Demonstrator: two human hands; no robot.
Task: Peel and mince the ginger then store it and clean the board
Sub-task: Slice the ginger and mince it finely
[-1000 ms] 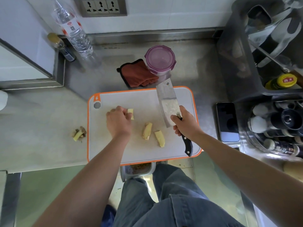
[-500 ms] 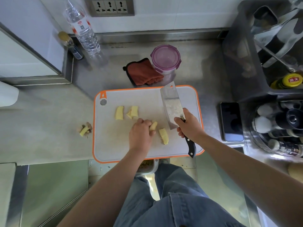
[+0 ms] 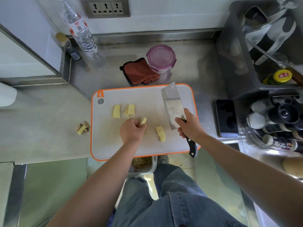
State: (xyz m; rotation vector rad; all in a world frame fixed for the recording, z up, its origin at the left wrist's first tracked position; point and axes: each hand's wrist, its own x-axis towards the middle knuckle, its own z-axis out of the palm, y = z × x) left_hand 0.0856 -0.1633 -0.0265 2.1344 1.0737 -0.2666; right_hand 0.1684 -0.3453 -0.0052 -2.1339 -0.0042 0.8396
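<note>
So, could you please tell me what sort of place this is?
Most likely a home kitchen: a steel counter holds a cutting board with cut ginger, the right hand grips a cleaver, and seasoning bottles stand at the right.

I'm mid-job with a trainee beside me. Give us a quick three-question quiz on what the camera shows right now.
1. True or false: the purple-lidded container stands open, with its lid off.
2. What does the person's left grip hold? A) a ginger piece B) the cloth C) the phone
3. Fill in: the peel scraps lie on the counter, to the ___ of the board.
Key: 1 false; 2 A; 3 left.
</note>
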